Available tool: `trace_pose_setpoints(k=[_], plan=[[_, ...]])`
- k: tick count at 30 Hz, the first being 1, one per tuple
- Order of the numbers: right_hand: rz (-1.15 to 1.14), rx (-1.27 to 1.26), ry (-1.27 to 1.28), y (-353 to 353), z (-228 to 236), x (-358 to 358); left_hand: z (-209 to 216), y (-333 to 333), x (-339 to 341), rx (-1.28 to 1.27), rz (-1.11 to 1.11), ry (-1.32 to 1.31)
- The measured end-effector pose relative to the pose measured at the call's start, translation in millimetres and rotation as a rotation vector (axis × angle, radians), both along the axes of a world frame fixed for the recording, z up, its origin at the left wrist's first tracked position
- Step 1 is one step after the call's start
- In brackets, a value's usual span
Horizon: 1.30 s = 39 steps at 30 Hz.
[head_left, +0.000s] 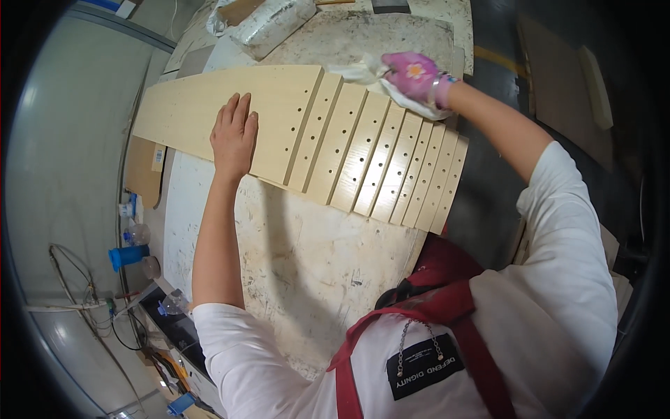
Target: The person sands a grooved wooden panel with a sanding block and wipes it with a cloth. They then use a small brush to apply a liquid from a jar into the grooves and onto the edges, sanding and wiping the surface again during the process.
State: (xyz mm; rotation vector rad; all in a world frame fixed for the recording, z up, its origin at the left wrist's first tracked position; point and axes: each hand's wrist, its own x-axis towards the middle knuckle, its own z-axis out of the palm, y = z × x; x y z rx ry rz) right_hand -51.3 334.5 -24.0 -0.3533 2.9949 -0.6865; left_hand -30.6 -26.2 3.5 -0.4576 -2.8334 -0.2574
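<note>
Several pale wooden boards lie overlapped like steps across the worktable, their ends showing rows of small dark holes. Bare and flat, my left hand rests on the widest, topmost board with its fingers stretched out. My right hand, in a pink glove with a flower on it, is closed on a white cloth. That hand is at the far edge of the stepped ends, with the cloth hanging below it and trailing left along the edge. The glove hides part of the cloth.
Behind the boards lie a white plastic-wrapped package and an open cardboard box. To the left are a blue cup, clear bottles and loose cables. A large brown panel stands at the right.
</note>
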Motion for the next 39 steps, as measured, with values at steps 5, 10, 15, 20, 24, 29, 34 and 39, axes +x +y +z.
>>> trace_pose_setpoints(k=[5, 10, 15, 20, 24, 29, 34, 39], plan=[[0.377, -0.279, 0.423, -11.8, 36.2, 35.2, 3.2, 0.4, 1.4, -0.014, -0.002, 0.018], [0.379, -0.203, 0.142, -43.2, 30.2, 47.5, 1.8, -2.7, 5.0, -0.003, 0.027, -0.006], [0.404, 0.109, 0.254, -41.5, 36.4, 38.4, 1.7, 1.2, 0.5, -0.012, 0.023, -0.019], [0.169, -0.073, -0.086, -17.7, -1.3, -16.4, 1.6, -0.3, 0.0, -0.012, 0.003, -0.004], [0.217, 0.202, 0.197, -16.1, 23.5, 12.5, 1.3, 1.3, -1.9, -0.011, 0.017, 0.010], [0.335, 0.084, 0.176, -39.0, 42.5, 38.4, 4.9, 1.4, -0.1, 0.016, -0.024, 0.037], [0.190, 0.125, 0.105, -3.3, 20.8, 3.0, -0.4, 1.3, -1.1, -0.017, 0.009, 0.002], [0.336, -0.021, 0.238, -36.8, 30.1, 47.2, 3.4, 3.4, 1.7, -0.005, 0.011, 0.020]])
